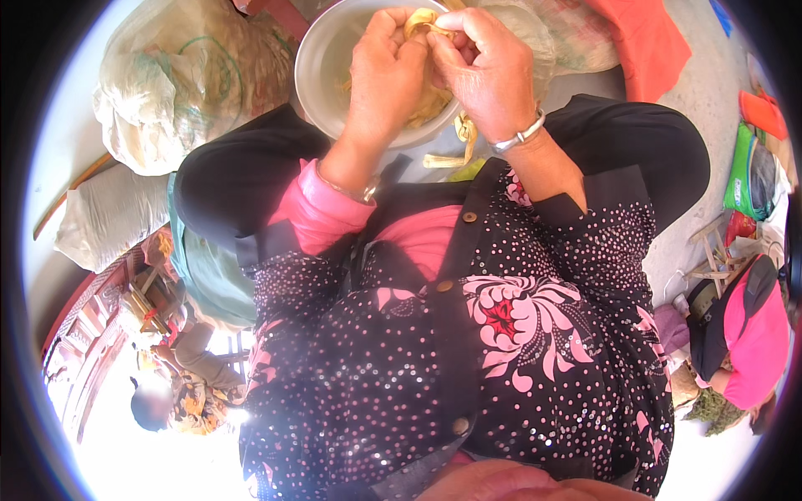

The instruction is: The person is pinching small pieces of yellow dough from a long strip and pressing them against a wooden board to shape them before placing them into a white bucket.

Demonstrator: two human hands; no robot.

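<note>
My left hand [386, 83] and my right hand [494, 79] meet over a white basin [311, 92]. Between their fingertips they pinch a curled, yellowish strip [424, 20] that looks like plant leaf or stalk. The fingers partly cover it, so its exact kind does not show. More yellowish pieces [430, 110] lie inside the basin, below my hands. Outside its near rim, another pale yellow strip [455, 152] lies between my knees.
A big translucent plastic sack [171, 83] stands to the left, with a white rolled sack [117, 213] nearer. Red cloth or plastic [647, 50] lies at the far right. One person [188, 388] is at lower left, another in pink [756, 342] at right, beside a small wooden stool [714, 259].
</note>
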